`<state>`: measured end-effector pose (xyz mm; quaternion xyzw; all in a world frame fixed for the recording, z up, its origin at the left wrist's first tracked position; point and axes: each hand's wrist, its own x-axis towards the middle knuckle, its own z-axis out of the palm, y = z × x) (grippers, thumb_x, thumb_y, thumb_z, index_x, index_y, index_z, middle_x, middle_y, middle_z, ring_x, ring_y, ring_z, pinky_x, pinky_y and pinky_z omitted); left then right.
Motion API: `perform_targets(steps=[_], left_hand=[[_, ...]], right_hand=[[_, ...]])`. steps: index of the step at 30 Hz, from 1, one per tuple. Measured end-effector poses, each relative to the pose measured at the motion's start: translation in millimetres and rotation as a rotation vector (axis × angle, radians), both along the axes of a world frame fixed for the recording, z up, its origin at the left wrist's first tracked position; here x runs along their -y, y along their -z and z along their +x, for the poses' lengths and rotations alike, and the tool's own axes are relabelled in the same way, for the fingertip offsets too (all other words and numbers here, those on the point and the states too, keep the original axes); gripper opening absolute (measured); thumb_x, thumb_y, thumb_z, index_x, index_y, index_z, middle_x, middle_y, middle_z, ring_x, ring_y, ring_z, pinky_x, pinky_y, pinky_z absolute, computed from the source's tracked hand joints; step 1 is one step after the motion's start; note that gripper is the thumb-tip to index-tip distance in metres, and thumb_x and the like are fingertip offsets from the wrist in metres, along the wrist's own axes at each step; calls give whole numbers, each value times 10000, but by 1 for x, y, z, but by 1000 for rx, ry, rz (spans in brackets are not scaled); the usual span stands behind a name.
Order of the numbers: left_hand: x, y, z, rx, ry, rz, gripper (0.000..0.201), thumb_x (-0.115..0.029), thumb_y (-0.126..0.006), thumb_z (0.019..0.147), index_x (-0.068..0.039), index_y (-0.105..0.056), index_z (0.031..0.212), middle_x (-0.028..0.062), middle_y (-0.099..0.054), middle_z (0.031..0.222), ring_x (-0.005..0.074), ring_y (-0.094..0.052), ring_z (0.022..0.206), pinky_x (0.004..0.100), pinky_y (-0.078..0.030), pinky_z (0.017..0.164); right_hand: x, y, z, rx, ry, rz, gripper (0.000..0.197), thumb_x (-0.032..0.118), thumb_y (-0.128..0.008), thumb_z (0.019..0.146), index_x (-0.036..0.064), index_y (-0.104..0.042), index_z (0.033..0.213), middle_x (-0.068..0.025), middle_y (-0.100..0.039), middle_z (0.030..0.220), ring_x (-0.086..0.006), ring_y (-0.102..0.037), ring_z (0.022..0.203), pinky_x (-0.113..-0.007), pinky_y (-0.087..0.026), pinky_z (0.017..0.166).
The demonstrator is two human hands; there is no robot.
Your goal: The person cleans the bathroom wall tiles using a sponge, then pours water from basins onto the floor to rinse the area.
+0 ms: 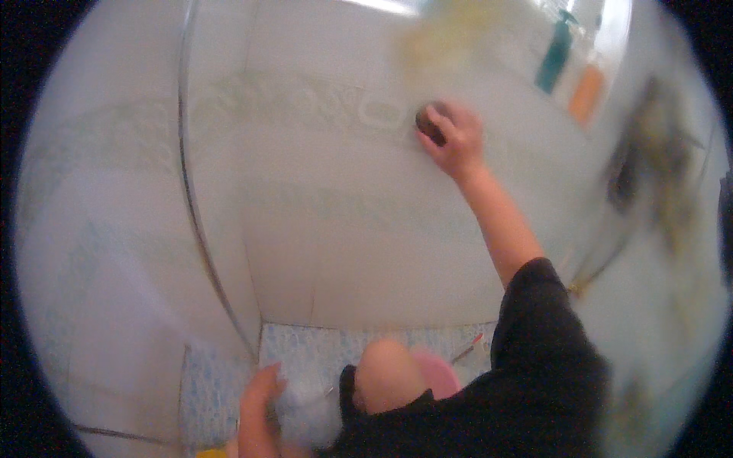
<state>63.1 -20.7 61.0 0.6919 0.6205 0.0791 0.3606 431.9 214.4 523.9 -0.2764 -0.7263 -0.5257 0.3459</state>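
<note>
My right hand (454, 136) is raised on an outstretched arm to the pale tiled wall (343, 252). Its fingers are wrapped round a small dark brown, rounded scrubbing pad or brush (434, 126), pressed at the patterned tile band; its exact kind is unclear. Low down at the left is my left hand (265, 385), blurred, its fingers loosely bent and apart, with nothing visible between them. Beside it stands a whitish, see-through bucket-like container (309, 412) with a thin handle. Part of that hand's grip side is hard to make out.
A green pump bottle (556, 53) and an orange bottle (586, 93) stand upper right. Dark and yellowish blurred items (649, 153) hang at the right. A metal-edged panel (183, 137) runs down the left. Behind my bent knee (389, 374) sits a pink basin (439, 372) on blue-patterned floor.
</note>
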Motion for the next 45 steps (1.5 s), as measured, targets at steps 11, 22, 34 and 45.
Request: perform_targets(steps=[11, 22, 34, 45], left_hand=[[-2, -78, -41, -70, -90, -42, 629, -295, -640, 865, -83, -416, 1413, 187, -468, 1408, 363, -451, 1289, 430, -371, 1071], [-2, -49, -55, 33, -81, 54, 638, -299, -649, 852, -92, -420, 1410, 223, -486, 1371, 371, -458, 1275, 447, -377, 1059], [-20, -31, -43, 70, -54, 78, 622, -299, -657, 848, -71, -447, 1387, 216, -488, 1376, 376, -466, 1270, 423, -383, 1062], [-36, -11, -37, 10, -67, 44, 611, -296, -644, 857, -67, -441, 1386, 208, -498, 1365, 376, -474, 1257, 441, -386, 1052]], right_hand=[[-2, -181, -134, -23, -45, 167, 356, 298, -757, 715, 151, -656, 1023, -56, -598, 1157, -316, -576, 984, -437, -486, 834], [-9, -47, -117, 217, -122, -187, 374, 267, -762, 698, 188, -646, 1044, -78, -623, 1121, -306, -601, 954, -429, -500, 817], [-10, -1, -102, 156, -153, -221, 454, 226, -772, 700, 177, -630, 1129, -102, -639, 1135, -316, -624, 953, -407, -499, 805], [0, -110, -137, -105, -71, -31, 349, 246, -708, 808, 68, -625, 1097, -167, -552, 1224, -361, -537, 1092, -469, -440, 941]])
